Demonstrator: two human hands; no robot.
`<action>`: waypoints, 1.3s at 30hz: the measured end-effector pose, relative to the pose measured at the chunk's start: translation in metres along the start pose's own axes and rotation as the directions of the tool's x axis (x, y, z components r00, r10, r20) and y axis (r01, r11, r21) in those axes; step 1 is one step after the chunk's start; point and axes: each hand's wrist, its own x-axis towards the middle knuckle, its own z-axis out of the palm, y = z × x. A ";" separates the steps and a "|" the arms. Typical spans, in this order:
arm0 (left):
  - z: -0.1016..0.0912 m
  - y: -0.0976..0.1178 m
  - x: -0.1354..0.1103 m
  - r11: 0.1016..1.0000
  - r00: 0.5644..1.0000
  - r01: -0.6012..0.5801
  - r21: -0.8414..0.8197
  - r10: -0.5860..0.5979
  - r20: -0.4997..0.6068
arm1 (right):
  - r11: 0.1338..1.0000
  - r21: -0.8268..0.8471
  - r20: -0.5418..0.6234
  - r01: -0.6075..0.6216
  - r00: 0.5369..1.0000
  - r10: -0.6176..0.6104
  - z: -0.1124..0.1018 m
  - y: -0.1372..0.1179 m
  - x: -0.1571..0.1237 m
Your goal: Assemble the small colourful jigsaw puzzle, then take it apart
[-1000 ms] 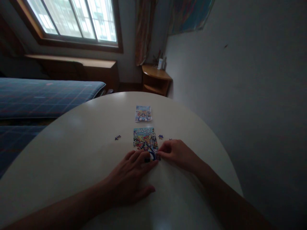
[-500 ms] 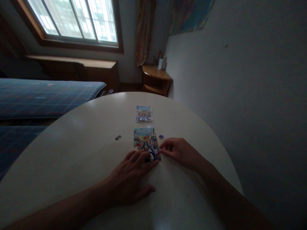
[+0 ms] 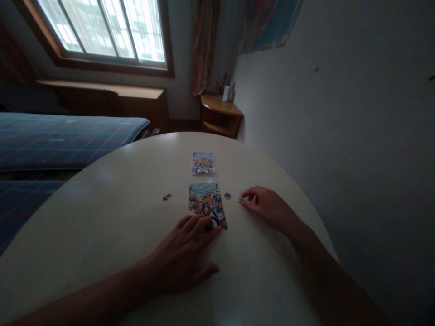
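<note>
A small colourful jigsaw puzzle (image 3: 206, 202) lies flat on the round white table (image 3: 112, 213). My left hand (image 3: 185, 256) rests flat with fingers stretched out, its fingertips on the puzzle's near edge. My right hand (image 3: 267, 206) is to the right of the puzzle, fingers pinched at a small loose piece (image 3: 241, 199) on the table. Another loose piece (image 3: 227, 195) lies between that hand and the puzzle. A third loose piece (image 3: 166, 197) sits to the puzzle's left.
A small printed picture card (image 3: 203, 163) lies beyond the puzzle. Behind the table are a bed with a blue plaid cover (image 3: 64, 136), a wooden corner shelf (image 3: 220, 113) and a window (image 3: 105, 29). A grey wall (image 3: 340, 113) stands on the right.
My right hand has left the puzzle's lower right corner and moved right and away to a loose piece. My left hand has stayed in place.
</note>
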 end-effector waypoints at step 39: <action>-0.052 -0.085 -0.011 0.859 0.870 0.493 0.139 -0.492 -0.041 | 0.959 0.023 0.043 0.283 0.958 -0.283 0.017 0.006 0.011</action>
